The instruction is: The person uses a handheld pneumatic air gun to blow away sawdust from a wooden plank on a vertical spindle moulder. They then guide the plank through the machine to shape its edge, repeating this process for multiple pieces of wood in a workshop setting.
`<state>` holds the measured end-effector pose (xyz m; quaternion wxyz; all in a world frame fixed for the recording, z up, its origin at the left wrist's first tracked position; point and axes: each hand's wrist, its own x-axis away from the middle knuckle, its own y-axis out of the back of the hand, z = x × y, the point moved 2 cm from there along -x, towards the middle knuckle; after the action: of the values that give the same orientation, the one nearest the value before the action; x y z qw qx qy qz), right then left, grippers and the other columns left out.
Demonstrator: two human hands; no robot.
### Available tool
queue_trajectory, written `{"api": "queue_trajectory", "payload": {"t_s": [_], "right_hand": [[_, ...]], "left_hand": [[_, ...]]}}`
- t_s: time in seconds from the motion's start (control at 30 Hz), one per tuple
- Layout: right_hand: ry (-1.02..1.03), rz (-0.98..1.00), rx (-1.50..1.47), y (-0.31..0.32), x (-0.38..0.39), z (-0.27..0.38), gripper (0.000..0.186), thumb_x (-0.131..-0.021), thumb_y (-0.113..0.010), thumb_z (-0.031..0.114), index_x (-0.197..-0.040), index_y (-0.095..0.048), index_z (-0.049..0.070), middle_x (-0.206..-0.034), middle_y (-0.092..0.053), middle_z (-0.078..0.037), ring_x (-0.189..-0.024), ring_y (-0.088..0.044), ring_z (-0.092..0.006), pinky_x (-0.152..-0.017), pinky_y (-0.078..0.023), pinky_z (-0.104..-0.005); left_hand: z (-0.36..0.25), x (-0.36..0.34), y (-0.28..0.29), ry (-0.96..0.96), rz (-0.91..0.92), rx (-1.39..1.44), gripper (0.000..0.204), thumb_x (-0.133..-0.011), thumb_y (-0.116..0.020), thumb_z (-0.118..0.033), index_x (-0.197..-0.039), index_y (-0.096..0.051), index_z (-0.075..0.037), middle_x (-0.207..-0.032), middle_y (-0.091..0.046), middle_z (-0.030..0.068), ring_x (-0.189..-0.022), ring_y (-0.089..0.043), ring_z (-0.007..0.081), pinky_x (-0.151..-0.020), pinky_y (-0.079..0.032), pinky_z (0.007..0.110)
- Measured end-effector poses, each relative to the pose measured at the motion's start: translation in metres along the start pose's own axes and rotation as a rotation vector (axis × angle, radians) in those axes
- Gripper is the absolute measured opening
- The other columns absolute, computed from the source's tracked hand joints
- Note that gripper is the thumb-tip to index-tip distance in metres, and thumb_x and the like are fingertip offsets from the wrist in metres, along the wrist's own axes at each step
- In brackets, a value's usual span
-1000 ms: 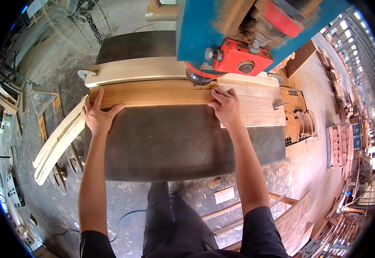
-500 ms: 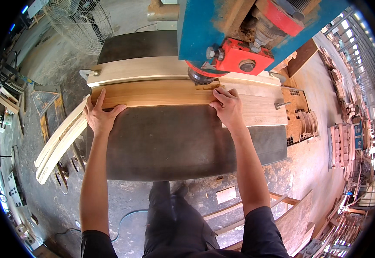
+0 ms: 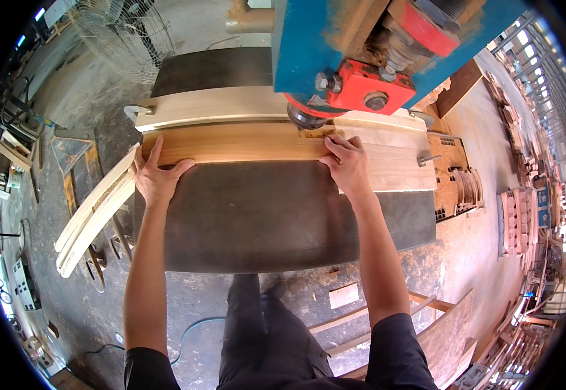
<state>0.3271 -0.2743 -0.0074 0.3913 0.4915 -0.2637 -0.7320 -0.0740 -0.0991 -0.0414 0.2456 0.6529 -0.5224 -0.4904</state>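
Wooden board point(image 3: 237, 144) under both hands, seemingly

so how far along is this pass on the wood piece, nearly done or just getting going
Hard to say for sure. The long wood piece lies on the dark machine table, against the pale curved guide. The left hand presses its left end. The right hand presses near the cutter. Most of the piece lies left of the cutter, so much may remain. Curved strips wait at the left.
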Motion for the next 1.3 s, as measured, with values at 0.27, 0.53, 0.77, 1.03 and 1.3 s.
{"api": "queue_trajectory", "payload": {"t_s": [0.27, 0.53, 0.77, 1.03, 1.3], "right_hand": [[-0.001, 0.005, -0.014, 0.0027, 0.0, 0.003, 0.044, -0.07, -0.086, 0.007, -0.113, -0.077, 0.003, -0.118, -0.076, -0.003, -0.087, -0.059, -0.0313, -0.081, -0.056, -0.0396], [0.001, 0.002, -0.014, 0.0031, 0.0014, 0.0036, 0.043, -0.069, -0.084, 0.006, -0.111, -0.076, 0.006, -0.116, -0.074, 0.0, -0.089, -0.061, -0.0325, -0.079, -0.058, -0.0413], [0.015, 0.005, -0.017, 0.0036, 0.002, 0.0031, 0.043, -0.069, -0.084, 0.005, -0.111, -0.075, 0.005, -0.116, -0.074, -0.001, -0.089, -0.061, -0.0329, -0.08, -0.057, -0.0415], [0.016, 0.002, -0.02, 0.0044, 0.002, 0.0045, 0.044, -0.068, -0.085, 0.005, -0.111, -0.076, 0.004, -0.116, -0.074, -0.002, -0.088, -0.061, -0.0329, -0.08, -0.057, -0.0413], [0.016, -0.001, -0.015, 0.0024, 0.0011, 0.0037, 0.045, -0.068, -0.085, 0.006, -0.112, -0.075, 0.005, -0.115, -0.074, -0.001, -0.089, -0.061, -0.0328, -0.079, -0.057, -0.0413]], "left_hand": [[0.0024, 0.0011, -0.0005, -0.047, -0.03, -0.029, 0.1, -0.055, -0.09, -0.073, -0.144, -0.067, -0.032, -0.156, -0.047, 0.0234, -0.144, -0.041, 0.0451, -0.118, -0.038, 0.058], [0.0003, 0.0031, 0.0019, -0.033, -0.026, -0.018, 0.099, -0.055, -0.089, -0.073, -0.143, -0.068, -0.032, -0.155, -0.047, 0.0224, -0.143, -0.042, 0.0443, -0.119, -0.036, 0.058], [0.0037, 0.004, -0.001, -0.067, -0.063, -0.022, 0.099, -0.055, -0.089, -0.073, -0.143, -0.068, -0.032, -0.152, -0.049, 0.0227, -0.138, -0.046, 0.0444, -0.115, -0.04, 0.058], [0.003, 0.0044, -0.0005, -0.043, -0.047, -0.026, 0.1, -0.054, -0.092, -0.071, -0.143, -0.067, -0.033, -0.154, -0.048, 0.0226, -0.139, -0.045, 0.0442, -0.114, -0.042, 0.057], [0.0035, 0.0039, -0.0002, -0.046, -0.058, -0.03, 0.101, -0.053, -0.093, -0.069, -0.144, -0.067, -0.033, -0.153, -0.048, 0.0215, -0.139, -0.046, 0.0434, -0.114, -0.043, 0.056]]}}
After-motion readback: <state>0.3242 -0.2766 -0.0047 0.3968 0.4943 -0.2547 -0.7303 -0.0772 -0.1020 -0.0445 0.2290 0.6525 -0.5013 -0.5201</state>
